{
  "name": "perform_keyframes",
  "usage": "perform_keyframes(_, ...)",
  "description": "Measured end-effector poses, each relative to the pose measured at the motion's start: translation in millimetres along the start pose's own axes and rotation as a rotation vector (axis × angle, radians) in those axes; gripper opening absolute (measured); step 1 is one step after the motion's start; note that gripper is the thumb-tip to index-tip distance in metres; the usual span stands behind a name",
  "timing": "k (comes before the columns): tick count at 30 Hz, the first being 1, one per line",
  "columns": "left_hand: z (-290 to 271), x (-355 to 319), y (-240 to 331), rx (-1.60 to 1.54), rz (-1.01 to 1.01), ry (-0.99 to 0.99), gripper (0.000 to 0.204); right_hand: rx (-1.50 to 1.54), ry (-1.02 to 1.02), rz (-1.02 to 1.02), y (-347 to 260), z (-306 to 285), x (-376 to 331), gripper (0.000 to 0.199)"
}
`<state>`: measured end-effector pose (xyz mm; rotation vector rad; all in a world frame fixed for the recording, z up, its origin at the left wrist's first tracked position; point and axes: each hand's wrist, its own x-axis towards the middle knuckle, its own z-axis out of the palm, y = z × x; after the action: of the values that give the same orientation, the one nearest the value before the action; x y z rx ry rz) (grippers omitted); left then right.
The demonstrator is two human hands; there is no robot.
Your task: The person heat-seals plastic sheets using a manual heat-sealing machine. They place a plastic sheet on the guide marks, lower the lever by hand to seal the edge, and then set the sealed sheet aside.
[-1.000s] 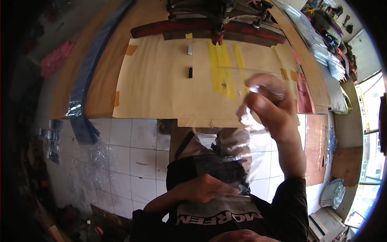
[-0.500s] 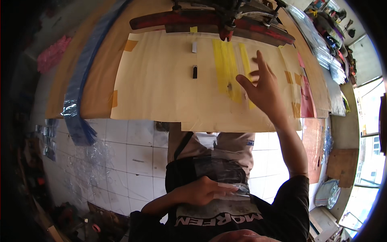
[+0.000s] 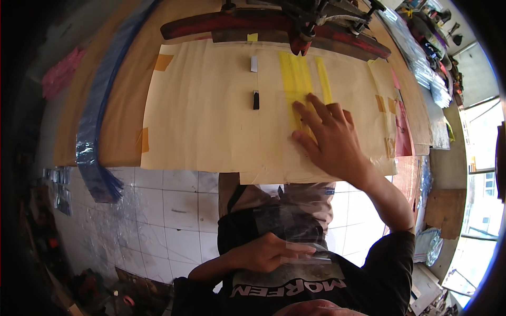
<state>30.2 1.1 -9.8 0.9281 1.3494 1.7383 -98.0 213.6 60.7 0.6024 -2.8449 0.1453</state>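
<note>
My right hand (image 3: 329,139) lies flat on the tan paper sheet (image 3: 211,116) that covers the table, fingers spread over the yellow tape stripes (image 3: 292,73). A thin clear plastic bag (image 3: 380,158) seems to lie under it; only a glint of its edge shows by the wrist. My left hand (image 3: 263,253) is down at my lap, closed on a bundle of clear plastic bags (image 3: 295,224) held against my dark shirt. A small black marker piece (image 3: 256,99) sits on the paper left of my right hand.
A long red and dark sealing bar (image 3: 211,23) runs along the far side of the table. A blue plastic film strip (image 3: 95,142) hangs off the left edge. Stacked clear bags (image 3: 421,58) lie at the far right. White floor tiles (image 3: 168,205) show below the table.
My right hand, which held a clear bag up in the air, has come down and left onto the paper and now rests flat. The left hand has stayed at my lap.
</note>
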Motion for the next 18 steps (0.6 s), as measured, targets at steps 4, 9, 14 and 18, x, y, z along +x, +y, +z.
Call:
perform_keyframes(4, -4, 0, -3, 0.014, 0.023, -0.085, 0.045, -0.068, 0.065, 0.036, 20, 10, 18, 0.049)
perform_keyframes(9, -2, -5, -8, -0.013, 0.012, -0.070, 0.047, -0.243, 0.083, 0.258, 65, 3, 18, 0.048)
perform_keyframes(14, -3, -10, -9, -0.045, -0.007, -0.052, 0.047, -0.028, -0.016, 0.220, 25, -10, -17, 0.062)
perform_keyframes(18, -5, -9, -9, 0.003, -0.011, -0.068, 0.041, 0.027, -0.156, 0.045, -36, -4, -40, 0.070)
